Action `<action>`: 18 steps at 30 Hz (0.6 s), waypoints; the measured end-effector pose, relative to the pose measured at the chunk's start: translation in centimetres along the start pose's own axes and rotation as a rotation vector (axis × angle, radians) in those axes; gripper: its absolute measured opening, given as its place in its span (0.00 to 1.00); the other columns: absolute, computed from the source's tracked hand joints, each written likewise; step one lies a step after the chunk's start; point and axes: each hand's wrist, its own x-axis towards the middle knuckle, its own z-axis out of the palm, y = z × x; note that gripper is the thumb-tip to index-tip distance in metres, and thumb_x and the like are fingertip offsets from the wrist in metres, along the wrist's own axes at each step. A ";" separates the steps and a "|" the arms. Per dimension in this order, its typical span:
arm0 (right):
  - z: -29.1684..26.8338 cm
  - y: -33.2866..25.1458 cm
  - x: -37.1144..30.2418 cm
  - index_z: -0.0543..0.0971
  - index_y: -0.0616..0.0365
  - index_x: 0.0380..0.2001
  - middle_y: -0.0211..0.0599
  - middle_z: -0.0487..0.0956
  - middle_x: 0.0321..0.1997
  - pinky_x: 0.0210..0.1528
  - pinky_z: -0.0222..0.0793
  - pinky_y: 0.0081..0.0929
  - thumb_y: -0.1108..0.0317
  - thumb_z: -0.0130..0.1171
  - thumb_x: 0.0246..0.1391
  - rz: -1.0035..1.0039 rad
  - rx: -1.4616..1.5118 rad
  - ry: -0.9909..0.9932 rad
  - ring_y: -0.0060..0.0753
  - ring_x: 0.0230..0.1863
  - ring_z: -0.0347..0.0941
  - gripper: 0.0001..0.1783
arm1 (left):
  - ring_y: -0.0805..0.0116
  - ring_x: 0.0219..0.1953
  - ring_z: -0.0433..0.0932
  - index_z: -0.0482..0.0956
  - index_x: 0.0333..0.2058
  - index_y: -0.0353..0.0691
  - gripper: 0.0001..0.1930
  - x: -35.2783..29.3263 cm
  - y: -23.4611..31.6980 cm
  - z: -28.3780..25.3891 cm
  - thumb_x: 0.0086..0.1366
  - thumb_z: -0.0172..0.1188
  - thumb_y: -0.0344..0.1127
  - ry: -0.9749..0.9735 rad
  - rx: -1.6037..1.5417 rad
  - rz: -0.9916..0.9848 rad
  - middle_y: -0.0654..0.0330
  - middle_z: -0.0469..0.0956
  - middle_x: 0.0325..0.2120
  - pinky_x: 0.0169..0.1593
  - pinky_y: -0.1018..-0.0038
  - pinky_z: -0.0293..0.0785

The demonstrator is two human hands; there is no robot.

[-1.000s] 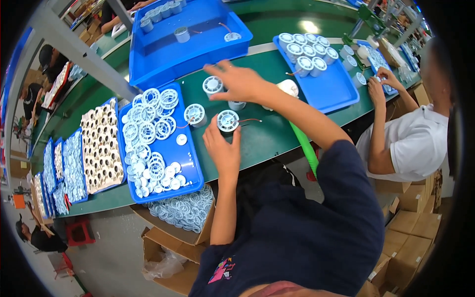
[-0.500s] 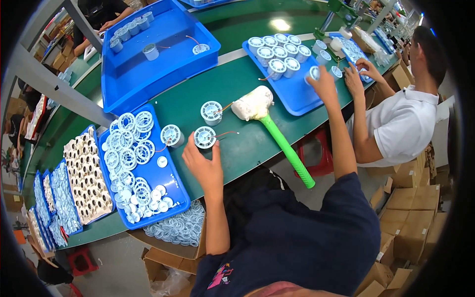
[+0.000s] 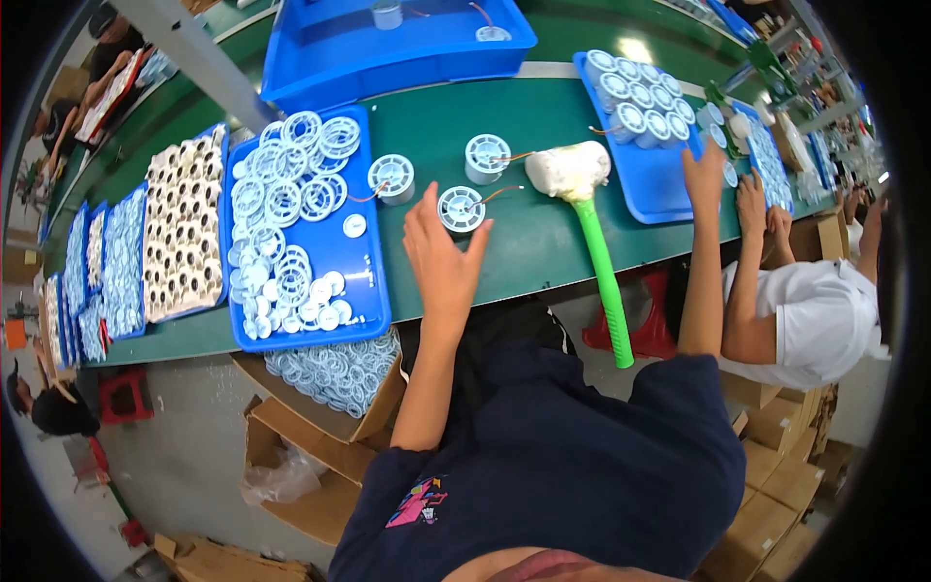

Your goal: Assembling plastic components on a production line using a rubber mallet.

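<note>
My left hand curves its fingers and thumb around a light-blue slotted cylinder standing on the green table. A thin wire trails from its top. Two similar cylinders stand close by, one to the left and one farther back. Off to the right, my right hand is at the right edge of a blue tray, its thumb and fingers apart. Its fingertips are beside a pale cylinder; whether they touch is unclear. Several cylinders stand grouped in that tray. Between my hands lies a white-headed mallet with a green handle.
A blue tray of light-blue rings and discs is at left, beside a tray of beige parts. A deep blue bin stands behind. A box of rings sits below the table edge. A co-worker in white works at right.
The view has shifted, so the table appears lower left to right. My right hand no longer shows the cylinder it had in its fingers. My left hand stays around its cylinder.
</note>
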 end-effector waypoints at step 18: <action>7.4 -42.0 -19.0 0.84 0.65 0.35 0.55 0.82 0.41 0.38 0.82 0.44 0.73 0.62 0.47 -1.318 0.197 -0.630 0.54 0.40 0.83 0.11 | 0.42 0.63 0.73 0.75 0.59 0.30 0.27 -1.9 -2.3 -0.8 0.61 0.66 0.30 -0.145 -0.394 -0.048 0.42 0.74 0.63 0.69 0.55 0.64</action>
